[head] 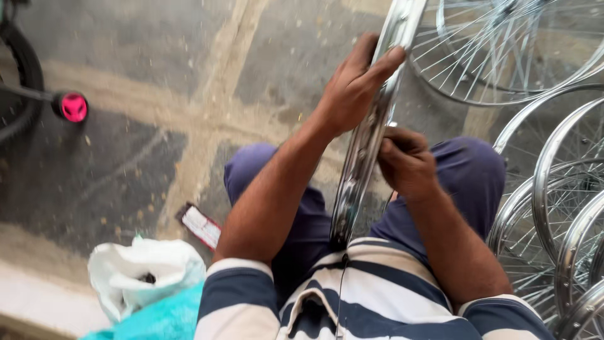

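Observation:
A shiny metal bicycle wheel rim [363,148] stands on edge between my knees, running from my lap up to the top of the view. My left hand [356,85] is wrapped over the rim's outer edge, fingers curled across it. On the rim's right side, lower down, my right hand [406,162] is closed against it with the fingers bunched; whether they pinch something small is hidden. My arms come out of a blue-and-white striped shirt, and my legs are in dark blue trousers.
Several spoked chrome wheels [503,56] lie at the top right and a stack of rims [560,220] at the right. A white plastic bag [141,271] over turquoise cloth sits lower left. A small flat packet [201,225] lies on the stone floor. A pink-tipped bar [72,107] shows at far left.

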